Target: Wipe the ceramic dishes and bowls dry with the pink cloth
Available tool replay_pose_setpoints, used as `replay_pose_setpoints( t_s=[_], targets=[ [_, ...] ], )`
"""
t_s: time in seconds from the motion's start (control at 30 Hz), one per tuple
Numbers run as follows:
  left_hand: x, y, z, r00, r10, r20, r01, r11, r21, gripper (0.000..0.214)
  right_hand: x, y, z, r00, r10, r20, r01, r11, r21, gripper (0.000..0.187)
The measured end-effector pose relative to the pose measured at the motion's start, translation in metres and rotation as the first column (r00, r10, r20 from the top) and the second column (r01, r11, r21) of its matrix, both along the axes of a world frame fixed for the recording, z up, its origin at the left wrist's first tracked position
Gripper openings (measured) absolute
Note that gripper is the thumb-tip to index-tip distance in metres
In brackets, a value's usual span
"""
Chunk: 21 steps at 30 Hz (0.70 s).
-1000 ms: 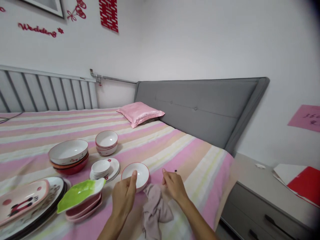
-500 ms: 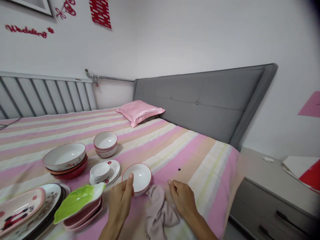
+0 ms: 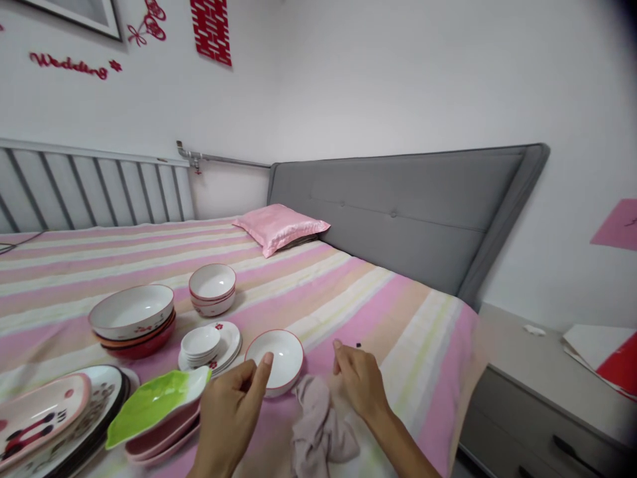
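My left hand [image 3: 231, 411] is curled into a loose fist with the thumb stuck out. The thumb tip lies by the near rim of a white bowl with a red rim [image 3: 279, 350], which rests on the striped bed sheet [image 3: 348, 299]. My right hand [image 3: 362, 386] rests, fingers curled under, against the right edge of a crumpled pinkish-grey cloth [image 3: 321, 428] in front of the bowl. Whether it grips the cloth is hidden. A tiny dark speck [image 3: 358, 345] lies on the sheet just beyond my right hand.
Left of the bowl lie small saucers on a flowered plate [image 3: 209, 342], two stacked bowls [image 3: 212, 289], large stacked bowls [image 3: 132, 318], a green leaf dish on pink dishes [image 3: 156, 401] and patterned plates [image 3: 44, 415]. A pink pillow [image 3: 279, 226], grey headboard [image 3: 398, 212] and nightstand [image 3: 537, 392] border the bed.
My left hand has drawn back a little from the bowl's rim, and the bowl stays put on the sheet. My right hand stays beside the cloth.
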<state>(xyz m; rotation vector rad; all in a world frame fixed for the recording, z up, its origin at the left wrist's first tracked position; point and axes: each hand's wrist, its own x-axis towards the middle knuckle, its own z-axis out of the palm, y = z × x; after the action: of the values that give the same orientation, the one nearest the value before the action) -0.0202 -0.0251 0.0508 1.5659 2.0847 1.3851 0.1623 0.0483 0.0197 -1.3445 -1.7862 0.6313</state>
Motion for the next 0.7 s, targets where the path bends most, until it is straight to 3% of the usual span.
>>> replay_pose_setpoints(
  t_s=[0.13, 0.23, 0.47, 0.7],
  targets=[
    [-0.002, -0.010, 0.012, 0.998, 0.054, 0.043, -0.057, 0.997, 0.059, 0.051, -0.021, -0.009, 0.055, 0.990, 0.133, -0.052, -0.127, 0.987, 0.097, 0.067],
    [-0.007, -0.015, 0.017, 0.995, 0.087, 0.053, -0.093, 0.989, 0.112, 0.054, -0.026, -0.020, 0.076, 0.967, 0.237, -0.091, -0.225, 0.967, 0.123, 0.069],
    [-0.013, -0.024, 0.021, 1.000, 0.007, -0.019, -0.004, 0.986, 0.165, 0.062, -0.016, -0.034, 0.077, 0.913, 0.331, -0.240, -0.313, 0.943, 0.111, 0.074],
    [0.019, -0.027, 0.070, 0.996, 0.033, 0.080, -0.043, 0.991, 0.126, 0.069, 0.001, -0.034, 0.083, 0.938, 0.247, -0.244, -0.224, 0.967, 0.120, 0.079]
  ],
)
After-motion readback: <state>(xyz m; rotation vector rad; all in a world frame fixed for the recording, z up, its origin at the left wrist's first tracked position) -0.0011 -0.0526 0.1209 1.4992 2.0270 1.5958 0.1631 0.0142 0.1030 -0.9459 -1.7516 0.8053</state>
